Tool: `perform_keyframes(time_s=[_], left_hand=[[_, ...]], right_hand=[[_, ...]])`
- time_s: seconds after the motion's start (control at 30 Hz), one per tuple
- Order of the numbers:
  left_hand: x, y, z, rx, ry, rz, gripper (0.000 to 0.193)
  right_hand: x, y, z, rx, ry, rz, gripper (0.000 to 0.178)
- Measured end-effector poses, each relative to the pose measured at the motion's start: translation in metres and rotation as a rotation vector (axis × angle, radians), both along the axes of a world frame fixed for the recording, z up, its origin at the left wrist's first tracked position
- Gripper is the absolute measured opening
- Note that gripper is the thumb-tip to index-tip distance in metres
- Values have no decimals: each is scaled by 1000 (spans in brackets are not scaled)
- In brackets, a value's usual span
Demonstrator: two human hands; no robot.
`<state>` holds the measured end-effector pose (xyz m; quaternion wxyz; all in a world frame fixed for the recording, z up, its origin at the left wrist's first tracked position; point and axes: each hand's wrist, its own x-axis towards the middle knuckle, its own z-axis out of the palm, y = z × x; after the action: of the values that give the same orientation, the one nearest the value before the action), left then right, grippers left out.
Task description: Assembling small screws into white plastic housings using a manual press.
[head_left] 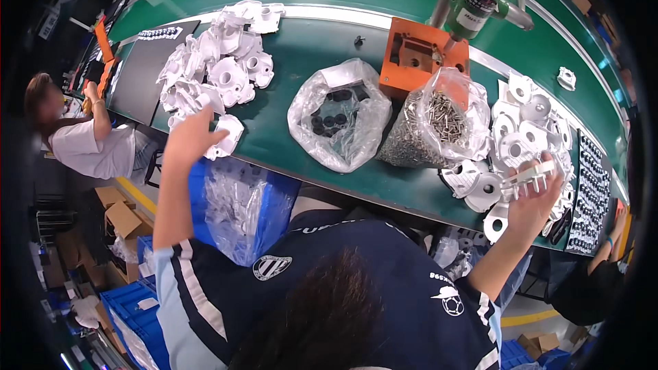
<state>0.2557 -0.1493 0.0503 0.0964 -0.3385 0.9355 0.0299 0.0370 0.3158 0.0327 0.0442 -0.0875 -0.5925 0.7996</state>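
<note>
My left hand (192, 138) reaches over the near edge of a heap of white molded plastic parts (226, 77) at the left of the bench. Its thumb is spread away from the fingers, close to one white part (228, 134) at the bench edge; I cannot tell whether they touch. At the right, my right hand (534, 200) grips a white plastic part (526, 179) with short pegs along its side. It is held just above a second pile of white parts with round openings (519, 145).
Mid-bench stand a clear bag (305, 106) of black pieces and a bag of metal screws (449, 118). Behind them is an orange fixture (395, 81) under a green press (473, 3). Blue bins (274, 223) stand below. Co-workers (96, 140) are at both sides.
</note>
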Motion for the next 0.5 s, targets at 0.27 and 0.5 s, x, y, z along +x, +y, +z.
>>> perform_keyframes(time_s=[0.27,0.5], left_hand=[[20,5,-42,390,269,-17,20],[-65,130,-17,1694,798,-122,28]], right_hand=[[27,-76,19,105,316,666,39],[75,-137,47,475,894,787,39]])
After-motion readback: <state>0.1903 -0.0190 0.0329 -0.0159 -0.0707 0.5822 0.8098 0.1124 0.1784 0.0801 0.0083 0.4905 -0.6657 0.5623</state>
